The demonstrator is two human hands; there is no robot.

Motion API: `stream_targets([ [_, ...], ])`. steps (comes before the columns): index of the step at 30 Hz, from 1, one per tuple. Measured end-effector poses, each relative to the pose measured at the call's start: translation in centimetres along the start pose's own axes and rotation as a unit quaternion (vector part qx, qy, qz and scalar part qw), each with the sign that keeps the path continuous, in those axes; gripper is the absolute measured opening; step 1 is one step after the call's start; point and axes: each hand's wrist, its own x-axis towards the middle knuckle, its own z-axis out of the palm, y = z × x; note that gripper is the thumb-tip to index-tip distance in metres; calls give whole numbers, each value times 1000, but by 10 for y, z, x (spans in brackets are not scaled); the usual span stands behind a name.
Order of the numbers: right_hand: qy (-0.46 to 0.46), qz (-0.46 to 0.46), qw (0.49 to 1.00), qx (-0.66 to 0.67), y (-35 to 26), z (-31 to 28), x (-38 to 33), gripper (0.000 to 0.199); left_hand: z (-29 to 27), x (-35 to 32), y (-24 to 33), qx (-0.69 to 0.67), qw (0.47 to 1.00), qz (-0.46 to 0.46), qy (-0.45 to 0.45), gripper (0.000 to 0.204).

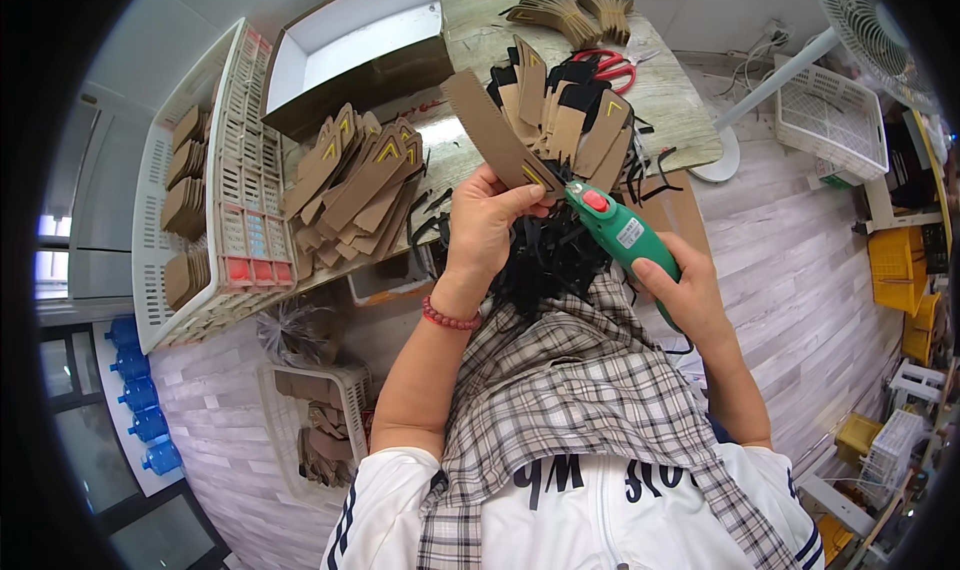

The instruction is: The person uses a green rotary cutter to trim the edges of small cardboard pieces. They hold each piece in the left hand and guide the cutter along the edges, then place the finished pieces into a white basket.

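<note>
My left hand (pixel 482 228) pinches a long brown strip (pixel 488 128) near its lower end, where a yellow chevron is marked. My right hand (pixel 692 295) is wrapped round a green handheld electric cutter (pixel 628 232) with a red button. The cutter's nose meets the strip's lower end beside my left fingertips; whether it touches the material is too small to tell. Below both hands, thin black trimmings (pixel 548 265) are heaped over the checked apron. Just beyond them, brown pieces with black parts (pixel 590 140) lie loosely piled on the table. A red bead bracelet circles my left wrist.
Stacked brown pieces with yellow chevrons (pixel 355 185) lie at the table's left, by an open box (pixel 360 30) and a white crate (pixel 245 170). Red-handled scissors (pixel 612 70) and more bundled pieces (pixel 575 12) are farther back. A fan (pixel 870 30) stands at the right.
</note>
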Motion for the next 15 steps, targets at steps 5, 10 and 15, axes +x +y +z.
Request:
stream_targets([
  [5,21,-9,999,-42,7,-3,-4,35,-2,3,1,-16,999,11,33,9],
  [10,13,-30,998,-59,6,0,-5,37,-3,2,-1,7,999,23,41,6],
  [15,7,-32,998,-59,3,1,-3,37,-2,0,-4,15,998,24,51,6],
])
